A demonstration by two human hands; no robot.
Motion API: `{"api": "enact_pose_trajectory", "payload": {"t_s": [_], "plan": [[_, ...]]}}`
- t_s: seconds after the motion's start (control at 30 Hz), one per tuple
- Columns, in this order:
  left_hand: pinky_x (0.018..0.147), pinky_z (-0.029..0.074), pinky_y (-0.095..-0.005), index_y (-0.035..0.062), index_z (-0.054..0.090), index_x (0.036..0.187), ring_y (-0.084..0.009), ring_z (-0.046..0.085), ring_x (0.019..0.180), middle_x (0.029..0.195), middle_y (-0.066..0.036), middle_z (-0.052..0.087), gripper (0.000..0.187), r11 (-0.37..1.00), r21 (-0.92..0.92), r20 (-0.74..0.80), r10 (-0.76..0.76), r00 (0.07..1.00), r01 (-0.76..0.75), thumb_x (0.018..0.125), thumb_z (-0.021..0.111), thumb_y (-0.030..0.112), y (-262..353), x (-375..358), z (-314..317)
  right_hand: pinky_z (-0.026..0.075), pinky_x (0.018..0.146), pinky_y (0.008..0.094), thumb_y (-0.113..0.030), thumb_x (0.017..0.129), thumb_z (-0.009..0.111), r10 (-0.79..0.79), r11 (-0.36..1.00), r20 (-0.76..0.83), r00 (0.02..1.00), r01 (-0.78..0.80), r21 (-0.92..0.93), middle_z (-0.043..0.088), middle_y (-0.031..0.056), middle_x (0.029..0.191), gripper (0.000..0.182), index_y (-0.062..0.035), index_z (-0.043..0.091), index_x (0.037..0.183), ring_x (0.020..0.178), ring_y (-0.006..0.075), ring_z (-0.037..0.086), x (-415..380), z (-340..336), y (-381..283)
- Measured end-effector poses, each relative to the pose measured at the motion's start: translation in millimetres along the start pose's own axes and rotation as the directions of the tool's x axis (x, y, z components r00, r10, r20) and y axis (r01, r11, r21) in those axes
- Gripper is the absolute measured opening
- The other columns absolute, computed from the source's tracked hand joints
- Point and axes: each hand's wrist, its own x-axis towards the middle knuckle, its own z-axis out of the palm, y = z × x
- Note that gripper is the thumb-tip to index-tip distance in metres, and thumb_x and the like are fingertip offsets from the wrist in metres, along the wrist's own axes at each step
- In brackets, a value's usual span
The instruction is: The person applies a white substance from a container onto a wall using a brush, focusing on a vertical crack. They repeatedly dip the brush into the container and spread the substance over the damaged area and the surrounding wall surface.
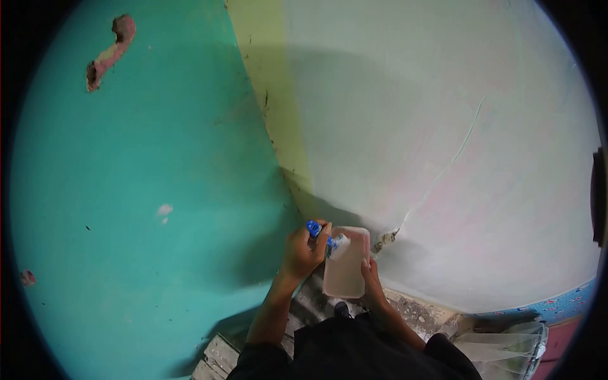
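Observation:
My left hand is wrapped round the blue handle of a brush. The brush's whitish end lies over the upper left part of a pale rectangular tray. On the tray's right side, my right hand grips its edge, with the fingers partly hidden beneath. What the tray holds looks pale, and its depth is hard to tell. Both hands are in front of the corner where the walls meet.
A teal wall with gouged holes stands at left, a whitish wall with a long crack at right. Wooden boards lie low at left. A bin with a clear liner stands at lower right.

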Motion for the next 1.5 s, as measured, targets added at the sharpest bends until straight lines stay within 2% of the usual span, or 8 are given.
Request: {"api": "enact_pose_trajectory", "payload": {"t_s": [0.33, 0.63, 0.73, 0.83, 1.13, 1.23, 1.3, 1.5], "plan": [[0.056, 0.053, -0.0358, 0.001, 0.061, 0.095, -0.0325, 0.067, 0.066, 0.076, -0.016, 0.066, 0.013, 0.936, 0.275, 0.125, 0.191, 0.974, -0.219, 0.089, 0.065, 0.012, -25.6, -26.6, 39.9, 0.028, 0.11, 0.037, -0.051, 0.101, 0.037, -0.077, 0.993, 0.001, 0.997, 0.077, -0.088, 0.034, 0.0194, 0.142, 0.071, -0.0006, 0.018, 0.146, 0.133, 0.0252, 0.034, -2.0, 5.0, 9.8], [0.055, 0.052, -0.0326, -0.0013, 0.061, 0.091, -0.025, 0.067, 0.063, 0.076, -0.015, 0.066, 0.014, 0.988, 0.153, 0.041, 0.014, 0.999, -0.02, 0.091, 0.064, 0.013, -32.3, -24.0, 41.6, 0.027, 0.11, 0.0365, -0.049, 0.101, 0.038, -0.073, 0.992, 0.009, 0.997, 0.073, -0.1, 0.033, 0.0184, 0.143, 0.069, -0.0011, 0.018, 0.147, 0.134, 0.0243, 0.033, -3.8, 8.8, 2.7], [0.051, 0.051, -0.0371, 0.0005, 0.061, 0.091, -0.0304, 0.066, 0.059, 0.074, -0.017, 0.065, 0.018, 1.0, 0.011, -0.054, 0.027, 0.998, -0.027, 0.091, 0.063, 0.019, -25.5, -22.5, 40.8, 0.027, 0.11, 0.0364, -0.049, 0.101, 0.038, -0.063, 0.996, 0.005, 0.998, 0.064, -0.063, 0.034, 0.0184, 0.143, 0.068, -0.0016, 0.018, 0.147, 0.133, 0.0242, 0.033, -2.8, 10.4, -3.1], [0.056, 0.052, -0.0324, -0.0014, 0.061, 0.091, -0.0239, 0.067, 0.062, 0.075, -0.014, 0.066, 0.014, 0.996, 0.055, 0.054, -0.078, 0.995, 0.075, 0.091, 0.064, 0.012, -31.1, -26.8, 41.0, 0.028, 0.11, 0.0362, -0.049, 0.101, 0.038, -0.052, 0.997, 0.008, 0.999, 0.052, -0.053, 0.035, 0.0183, 0.142, 0.069, -0.0019, 0.017, 0.147, 0.133, 0.0244, 0.034, -6.1, 12.8, -6.2], [0.067, 0.054, -0.0336, 0.0028, 0.064, 0.095, -0.0262, 0.068, 0.077, 0.092, -0.011, 0.068, 0.011, 0.969, 0.061, 0.217, 0.223, 0.95, -0.241, 0.086, 0.068, 0.009, -10.5, -16.1, 9.7, 0.039, 0.102, 0.0367, -0.052, 0.1, 0.039, -0.021, 0.997, 0.042, 0.999, 0.024, -0.073, 0.038, 0.0197, 0.138, 0.071, -0.0045, 0.014, 0.147, 0.126, 0.026, 0.044, 3.2, 2.8, -2.2], [0.07, 0.055, -0.033, 0.0042, 0.067, 0.097, -0.0255, 0.069, 0.081, 0.094, -0.01, 0.069, 0.014, 0.924, -0.097, 0.247, 0.382, 0.891, -0.37, 0.084, 0.07, 0.006, -1.3, 0.3, -10.3, 0.046, 0.097, 0.0389, -0.053, 0.099, 0.041, -0.022, 0.999, 0.046, 0.999, 0.023, -0.031, 0.04, 0.0194, 0.135, 0.072, -0.0063, 0.013, 0.146, 0.123, 0.0277, 0.048, 0.1, 9.6, -13.9], [0.073, 0.056, -0.0328, 0.0052, 0.069, 0.096, -0.0253, 0.07, 0.086, 0.097, -0.011, 0.07, 0.015, 0.949, -0.078, 0.391, 0.312, 0.866, -0.307, 0.082, 0.071, 0.004, 14.4, 15.6, -32.3, 0.05, 0.093, 0.0408, -0.053, 0.098, 0.042, -0.014, 1.0, 0.023, 1.0, 0.015, -0.005, 0.04, 0.0191, 0.134, 0.072, -0.0082, 0.012, 0.146, 0.121, 0.0289, 0.049, -4.8, 17.5, -26.7], [0.085, 0.056, -0.0329, 0.0058, 0.071, 0.096, -0.0214, 0.07, 0.096, 0.102, -0.009, 0.072, 0.022, 0.895, -0.049, 0.392, 0.425, 0.816, -0.443, 0.078, 0.07, -0.006, 88.9, 108.1, -112.4, 0.042, 0.101, 0.04, -0.05, 0.1, 0.04, 0.046, 0.998, -0.014, 0.999, -0.045, 0.048, 0.042, 0.0133, 0.132, 0.061, -0.0078, 0.024, 0.142, 0.122, 0.0245, 0.046, -11.8, 28.0, -45.9]]}}
